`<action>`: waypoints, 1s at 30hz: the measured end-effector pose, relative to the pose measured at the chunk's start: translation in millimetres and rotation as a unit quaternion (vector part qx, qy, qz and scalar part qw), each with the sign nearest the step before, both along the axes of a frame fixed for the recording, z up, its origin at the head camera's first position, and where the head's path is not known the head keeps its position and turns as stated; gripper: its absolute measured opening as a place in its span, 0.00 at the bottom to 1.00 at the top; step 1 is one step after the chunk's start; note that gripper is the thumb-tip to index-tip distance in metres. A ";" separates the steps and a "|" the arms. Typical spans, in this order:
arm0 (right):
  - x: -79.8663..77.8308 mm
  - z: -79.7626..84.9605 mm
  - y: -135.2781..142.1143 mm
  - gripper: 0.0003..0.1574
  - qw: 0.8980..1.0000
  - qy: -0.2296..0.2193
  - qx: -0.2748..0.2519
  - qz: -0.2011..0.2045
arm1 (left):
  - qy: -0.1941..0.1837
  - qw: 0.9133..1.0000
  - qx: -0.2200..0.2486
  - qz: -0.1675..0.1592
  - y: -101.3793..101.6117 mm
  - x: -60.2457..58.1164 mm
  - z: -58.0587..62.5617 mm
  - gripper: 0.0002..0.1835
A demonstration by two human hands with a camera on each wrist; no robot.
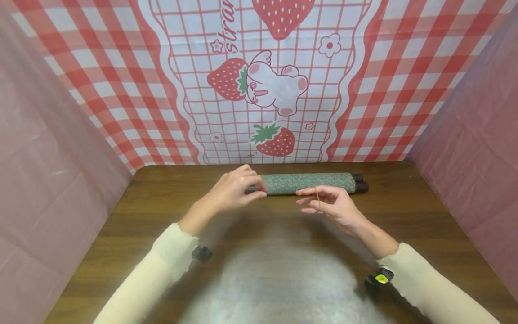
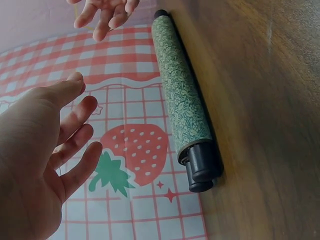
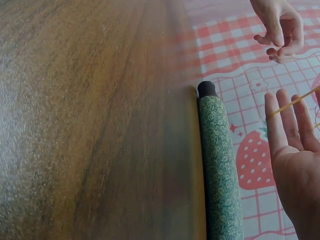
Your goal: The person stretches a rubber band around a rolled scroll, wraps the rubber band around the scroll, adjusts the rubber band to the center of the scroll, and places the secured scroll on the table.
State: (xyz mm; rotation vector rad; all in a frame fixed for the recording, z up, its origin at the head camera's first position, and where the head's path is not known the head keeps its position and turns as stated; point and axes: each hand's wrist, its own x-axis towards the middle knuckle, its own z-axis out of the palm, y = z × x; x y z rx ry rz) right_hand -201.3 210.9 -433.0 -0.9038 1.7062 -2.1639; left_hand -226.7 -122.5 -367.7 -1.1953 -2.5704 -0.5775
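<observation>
A rolled scroll (image 1: 279, 183) with green leafy-patterned backing and dark roller ends (image 1: 361, 186) lies crosswise at the back of the table. Around the spread fingers and thumb of my right hand (image 1: 341, 210) runs a thin yellowish rubber band (image 1: 317, 198), in front of the scroll's right half. The right wrist view shows the band (image 3: 291, 105) stretched across nearly straight fingers. My left hand (image 1: 234, 190), loosely bent and holding nothing, is near the scroll's left end and hides part of it in the head view. The left wrist view shows that hand (image 2: 42, 145) apart from the scroll (image 2: 181, 90).
A brown wooden table (image 1: 279, 274) stretches toward me. Behind it hangs a red-and-white checked cloth (image 1: 364, 90) with strawberry prints. Pinkish curtains (image 1: 465, 135) close in both sides. Small dark devices (image 1: 201, 254) sit at both wrists.
</observation>
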 end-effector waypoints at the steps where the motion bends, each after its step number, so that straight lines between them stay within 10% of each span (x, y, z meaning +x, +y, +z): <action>1: -0.2 0.1 0.3 0.21 1.000 0.001 -0.001 -0.001 | -0.001 1.000 -0.002 0.001 -0.4 0.0 -0.5 0.04; 30: 0.1 0.7 3.9 0.18 0.999 0.020 0.007 -0.026 | -0.008 1.000 0.001 -0.009 0.4 2.2 -5.2 0.04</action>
